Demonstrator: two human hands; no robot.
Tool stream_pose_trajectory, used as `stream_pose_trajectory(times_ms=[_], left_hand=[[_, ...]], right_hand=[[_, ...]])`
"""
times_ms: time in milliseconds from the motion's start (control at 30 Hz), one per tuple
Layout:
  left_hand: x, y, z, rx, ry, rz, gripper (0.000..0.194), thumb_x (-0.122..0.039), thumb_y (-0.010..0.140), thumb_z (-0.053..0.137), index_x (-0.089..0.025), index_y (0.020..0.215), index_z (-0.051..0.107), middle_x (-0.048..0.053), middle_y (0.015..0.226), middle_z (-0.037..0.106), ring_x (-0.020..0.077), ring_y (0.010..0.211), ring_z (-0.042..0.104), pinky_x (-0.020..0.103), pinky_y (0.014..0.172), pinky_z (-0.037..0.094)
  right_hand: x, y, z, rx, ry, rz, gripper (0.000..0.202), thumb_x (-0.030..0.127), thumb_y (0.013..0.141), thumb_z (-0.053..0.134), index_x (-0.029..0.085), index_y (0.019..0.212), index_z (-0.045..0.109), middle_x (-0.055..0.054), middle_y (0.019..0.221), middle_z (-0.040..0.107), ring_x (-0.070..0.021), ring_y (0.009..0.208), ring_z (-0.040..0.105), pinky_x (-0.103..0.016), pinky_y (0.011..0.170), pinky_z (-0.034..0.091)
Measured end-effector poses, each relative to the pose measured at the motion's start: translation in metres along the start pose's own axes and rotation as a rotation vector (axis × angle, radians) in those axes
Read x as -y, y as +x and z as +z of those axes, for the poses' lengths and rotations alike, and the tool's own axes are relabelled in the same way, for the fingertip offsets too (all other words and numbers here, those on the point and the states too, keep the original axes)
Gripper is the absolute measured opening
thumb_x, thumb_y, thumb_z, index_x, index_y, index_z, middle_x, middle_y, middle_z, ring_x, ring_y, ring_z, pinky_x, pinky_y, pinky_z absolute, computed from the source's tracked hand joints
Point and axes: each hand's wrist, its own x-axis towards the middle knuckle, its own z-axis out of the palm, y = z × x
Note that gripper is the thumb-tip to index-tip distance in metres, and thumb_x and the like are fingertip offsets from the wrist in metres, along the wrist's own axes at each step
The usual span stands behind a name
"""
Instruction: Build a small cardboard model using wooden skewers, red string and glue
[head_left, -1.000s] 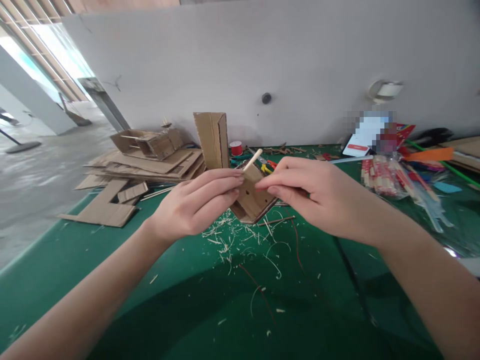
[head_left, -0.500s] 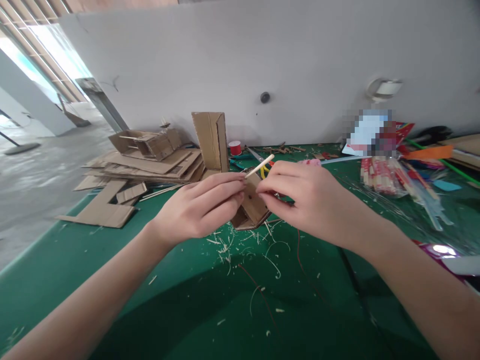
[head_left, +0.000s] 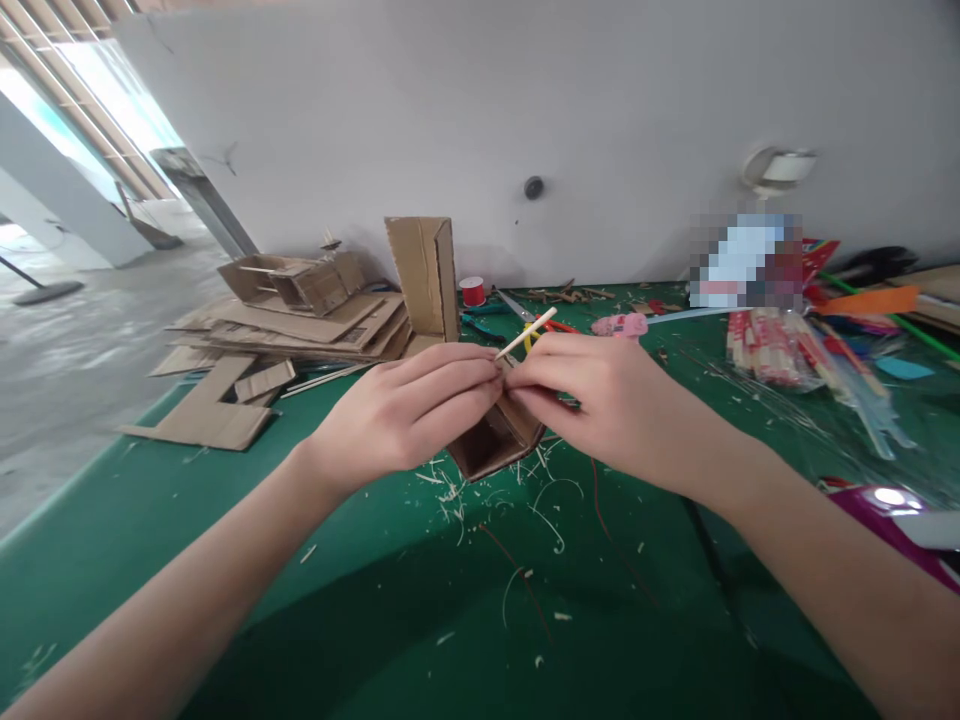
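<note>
Both my hands meet over a small open cardboard box above the green table. My left hand is closed on its left side, fingertips at the top. A pale wooden stick slants up to the right from between the two hands; its lower end is hidden by my fingers. My right hand is closed in a pinch, its fingertips against the box and touching my left fingertips. Whatever sits in that pinch is too small or covered to make out.
Stacked cardboard sheets carry another cardboard box at the left. Behind my hands are an upright cardboard piece, a red thread spool, scissors and a pink glue gun. Wood shavings litter the green table.
My right fingertips have moved left until they meet my left fingertips. The cardboard box has tilted, showing more of its open inside. The stick remains between the hands.
</note>
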Motion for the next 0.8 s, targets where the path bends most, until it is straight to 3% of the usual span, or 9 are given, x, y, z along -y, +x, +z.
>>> stream_pose_trajectory(times_ms=[200,333,500,800], left_hand=[[-0.003,0.002,0.004,-0.046,-0.192,-0.152,0.023,-0.007,0.089,0.055,-0.015,0.110,0.059,0.009,0.113,0.067,0.0177,0.106,0.062,0.035,0.094,0.054],[-0.006,0.007,0.004,0.015,-0.297,-0.276,0.018,-0.009,0.091,0.051,-0.015,0.104,0.062,0.007,0.105,0.068,0.0154,0.097,0.063,0.030,0.085,0.054],[-0.009,0.009,0.003,0.146,-0.369,-0.431,0.017,-0.011,0.092,0.049,-0.016,0.100,0.063,0.003,0.098,0.068,0.0127,0.087,0.062,0.026,0.076,0.050],[-0.010,0.011,0.006,0.246,-0.349,-0.614,0.019,-0.009,0.086,0.051,-0.021,0.097,0.060,-0.003,0.090,0.066,0.0108,0.078,0.059,0.022,0.068,0.043]], right_hand=[[-0.016,0.003,0.004,0.056,0.415,0.251,0.019,0.032,0.087,0.056,0.022,0.094,0.071,-0.003,0.092,0.070,-0.0171,0.082,0.063,-0.032,0.070,0.048],[-0.027,0.003,0.012,0.105,0.608,0.324,0.020,0.037,0.083,0.061,0.021,0.092,0.069,-0.004,0.088,0.070,-0.0171,0.081,0.063,-0.032,0.070,0.049],[-0.035,0.004,0.019,0.164,0.610,0.327,0.026,0.044,0.084,0.059,0.021,0.089,0.070,-0.003,0.086,0.068,-0.0152,0.076,0.059,-0.031,0.067,0.045],[-0.036,0.002,0.022,0.253,0.644,0.389,0.037,0.050,0.090,0.049,0.021,0.096,0.071,-0.005,0.094,0.069,-0.0173,0.085,0.061,-0.030,0.071,0.046]])
